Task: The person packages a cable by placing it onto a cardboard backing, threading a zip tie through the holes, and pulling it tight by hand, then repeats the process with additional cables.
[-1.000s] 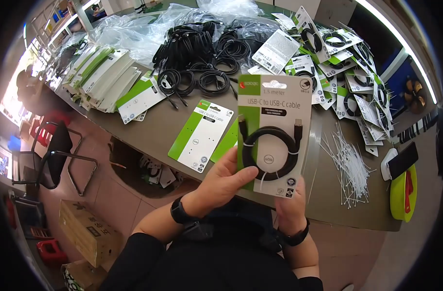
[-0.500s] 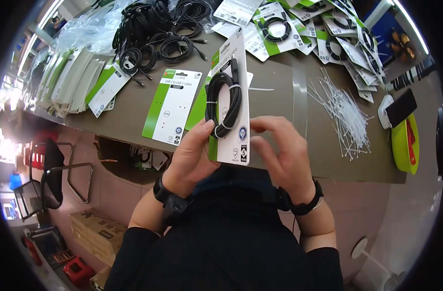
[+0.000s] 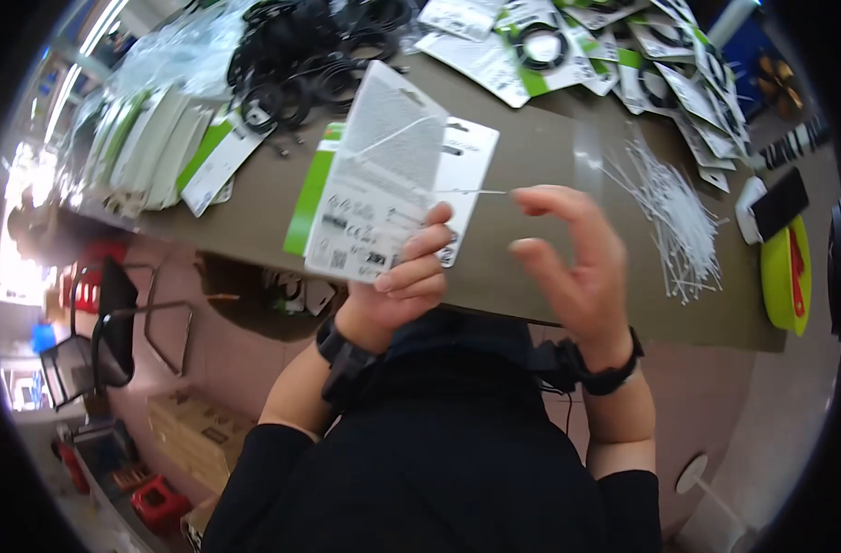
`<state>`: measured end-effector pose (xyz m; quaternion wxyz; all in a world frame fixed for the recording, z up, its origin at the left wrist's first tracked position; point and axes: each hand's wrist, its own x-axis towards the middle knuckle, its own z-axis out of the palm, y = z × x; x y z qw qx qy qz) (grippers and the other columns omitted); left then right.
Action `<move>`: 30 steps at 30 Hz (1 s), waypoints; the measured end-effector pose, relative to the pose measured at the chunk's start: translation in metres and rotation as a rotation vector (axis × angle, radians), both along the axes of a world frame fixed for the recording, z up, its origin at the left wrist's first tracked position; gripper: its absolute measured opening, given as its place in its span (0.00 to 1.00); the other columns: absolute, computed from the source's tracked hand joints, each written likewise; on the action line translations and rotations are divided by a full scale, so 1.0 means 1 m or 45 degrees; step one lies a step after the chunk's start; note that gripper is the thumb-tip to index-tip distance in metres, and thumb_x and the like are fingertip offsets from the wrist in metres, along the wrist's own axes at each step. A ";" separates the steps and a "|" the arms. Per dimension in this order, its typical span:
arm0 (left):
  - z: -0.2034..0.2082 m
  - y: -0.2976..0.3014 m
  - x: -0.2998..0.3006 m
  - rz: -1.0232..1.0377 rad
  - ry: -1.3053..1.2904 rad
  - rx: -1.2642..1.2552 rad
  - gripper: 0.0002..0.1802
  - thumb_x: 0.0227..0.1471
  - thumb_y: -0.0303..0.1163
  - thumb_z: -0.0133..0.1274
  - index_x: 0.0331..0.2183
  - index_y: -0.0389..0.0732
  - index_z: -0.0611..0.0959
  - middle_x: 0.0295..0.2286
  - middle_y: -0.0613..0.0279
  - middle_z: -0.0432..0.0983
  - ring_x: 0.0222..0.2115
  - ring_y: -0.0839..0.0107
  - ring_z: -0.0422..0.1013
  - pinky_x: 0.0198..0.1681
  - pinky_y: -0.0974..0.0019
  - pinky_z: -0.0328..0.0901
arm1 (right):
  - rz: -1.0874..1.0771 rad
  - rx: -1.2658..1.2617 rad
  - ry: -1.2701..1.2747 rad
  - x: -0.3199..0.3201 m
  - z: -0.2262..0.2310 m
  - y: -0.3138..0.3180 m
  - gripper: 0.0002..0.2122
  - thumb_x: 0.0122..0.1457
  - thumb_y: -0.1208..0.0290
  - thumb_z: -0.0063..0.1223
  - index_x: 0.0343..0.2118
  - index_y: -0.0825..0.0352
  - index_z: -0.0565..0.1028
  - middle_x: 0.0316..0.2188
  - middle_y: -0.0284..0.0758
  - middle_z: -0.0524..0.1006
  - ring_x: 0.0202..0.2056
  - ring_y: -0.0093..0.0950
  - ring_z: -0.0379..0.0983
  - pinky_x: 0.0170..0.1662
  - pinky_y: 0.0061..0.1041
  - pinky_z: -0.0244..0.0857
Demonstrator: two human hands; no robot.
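My left hand [image 3: 411,272] grips a white packaging card [image 3: 374,184] by its lower right corner, its printed back turned toward me. A white cable tie [image 3: 395,138] slants across the upper part of that back. The coiled black cable on the card's other side is hidden now. My right hand [image 3: 572,253] is raised to the right, thumb and fingers apart, with nothing between them. A thin white tie [image 3: 480,192] reaches toward its fingertips; whether it is fixed to the held card I cannot tell. Behind lie a green-edged card [image 3: 303,217] and a white card [image 3: 476,152].
Loose white cable ties [image 3: 674,221] lie in a heap at right, near a yellow-green bowl [image 3: 782,286] and a dark-screened device [image 3: 780,205]. Carded cables [image 3: 540,51] pile up far right. Black cables [image 3: 287,55] and a row of cards [image 3: 140,152] are left.
The card in my left hand has turned from nearly edge-on, cable showing, to its back, and moved left. My right hand has drawn away to the right with fingers spread.
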<state>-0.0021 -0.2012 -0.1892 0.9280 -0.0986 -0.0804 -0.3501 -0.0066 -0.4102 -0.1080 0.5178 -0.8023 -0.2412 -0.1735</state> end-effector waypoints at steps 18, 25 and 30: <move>0.081 0.027 0.001 0.766 -1.054 2.161 0.21 0.54 0.31 0.53 0.47 0.31 0.72 0.42 0.52 0.72 0.41 0.68 0.70 0.47 0.66 0.65 | -0.068 0.605 0.928 0.014 0.036 -0.041 0.14 0.60 0.72 0.47 0.47 0.71 0.67 0.35 0.33 0.75 0.31 0.19 0.72 0.30 0.17 0.70; 0.149 0.022 -0.036 1.366 -1.211 0.592 0.03 0.50 0.26 0.51 0.30 0.39 0.74 0.36 0.54 0.72 0.34 0.62 0.71 0.34 0.66 0.66 | -0.270 0.881 0.455 0.220 0.112 -0.074 0.10 0.61 0.70 0.49 0.43 0.69 0.71 0.37 0.34 0.76 0.33 0.23 0.74 0.32 0.15 0.70; 0.152 0.047 -0.023 1.283 -1.259 0.718 0.05 0.52 0.27 0.55 0.33 0.44 0.84 0.37 0.62 0.79 0.38 0.69 0.70 0.38 0.69 0.65 | -0.200 0.291 0.572 0.219 0.043 -0.004 0.12 0.60 0.69 0.53 0.44 0.69 0.73 0.37 0.34 0.77 0.34 0.21 0.75 0.36 0.17 0.70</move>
